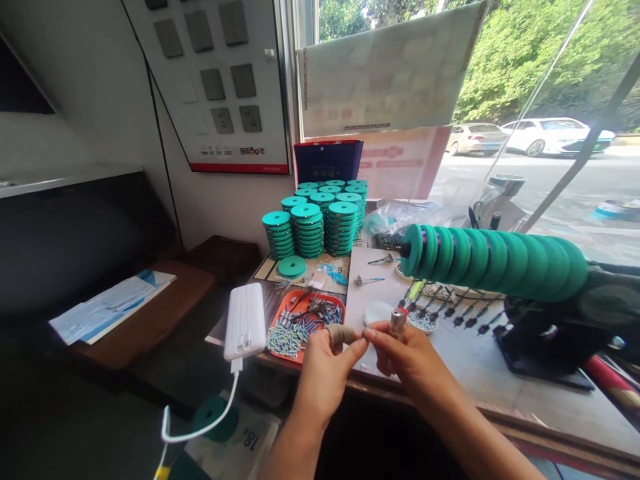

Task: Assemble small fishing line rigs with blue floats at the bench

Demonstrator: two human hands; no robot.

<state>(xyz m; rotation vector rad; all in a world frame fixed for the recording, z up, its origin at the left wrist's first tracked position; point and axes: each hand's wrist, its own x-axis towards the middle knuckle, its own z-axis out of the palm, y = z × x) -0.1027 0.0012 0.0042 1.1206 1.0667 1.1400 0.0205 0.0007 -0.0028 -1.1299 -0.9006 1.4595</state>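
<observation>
My left hand and my right hand meet above the table's front edge, thumbs and fingertips pinched close together. Whatever small thing lies between the fingertips is too hidden to make out. A tan wrapping covers one finger of the left hand. Upright among the right hand's curled fingers is a lighter with a silver metal top and a bit of red. Just left of the hands, an orange tray holds many small bluish and silver pieces and dark fishing-rig parts. Behind the right hand lies a small white dish.
Stacks of green foam spools stand at the back. A row of green discs sits on a black machine's spindle at right. Several dark weighted rigs line the board. A white power bank with cable is at left.
</observation>
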